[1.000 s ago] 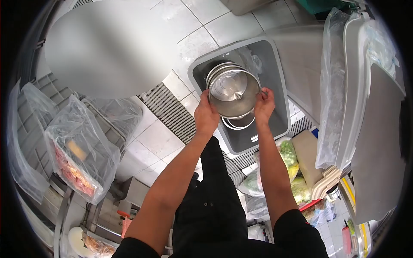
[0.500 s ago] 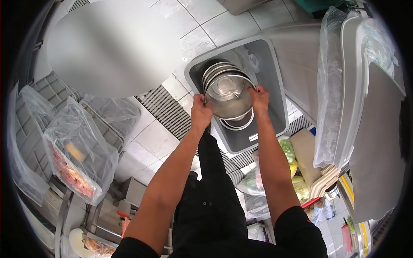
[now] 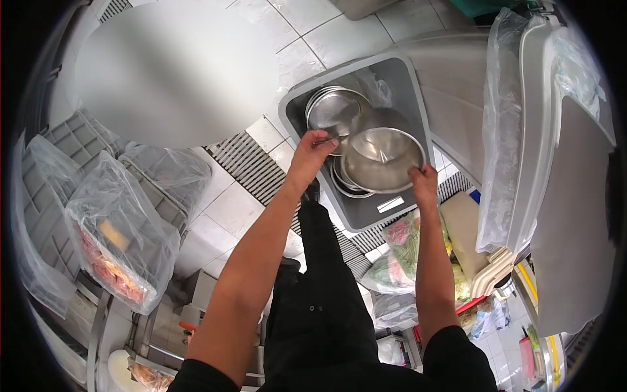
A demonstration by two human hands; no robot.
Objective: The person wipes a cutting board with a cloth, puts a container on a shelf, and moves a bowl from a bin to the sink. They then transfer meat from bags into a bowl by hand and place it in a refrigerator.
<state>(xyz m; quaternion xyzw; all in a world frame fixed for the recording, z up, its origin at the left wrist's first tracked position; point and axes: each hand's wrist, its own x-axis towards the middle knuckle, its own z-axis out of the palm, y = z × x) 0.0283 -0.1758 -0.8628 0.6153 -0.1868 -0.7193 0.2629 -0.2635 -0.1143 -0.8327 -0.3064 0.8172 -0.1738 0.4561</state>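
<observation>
My right hand (image 3: 424,182) grips the right rim of a round metal bowl (image 3: 384,166), tilted over a deep grey plastic tub (image 3: 421,108). My left hand (image 3: 312,157) is closed in a pinch, its fingertips at the rim of a stack of metal bowls (image 3: 336,111) inside the tub. The left side of the held bowl comes close to these fingertips. Below the held bowl, more metal rims (image 3: 343,185) show, partly covered. A crumpled clear plastic bag (image 3: 380,91) lies at the tub's far end.
A plastic crate (image 3: 55,157) at left has bagged meat (image 3: 108,261) on it. Bagged vegetables (image 3: 405,245) sit right of my legs. A slotted drain grate (image 3: 245,163) crosses the tiled floor. Large grey bins (image 3: 450,85) with a plastic liner (image 3: 499,130) stand at right.
The top bowl has moved right, off the stack, with my right hand on its rim. My left hand has shifted slightly up and right, and the stacked bowls beneath are now exposed.
</observation>
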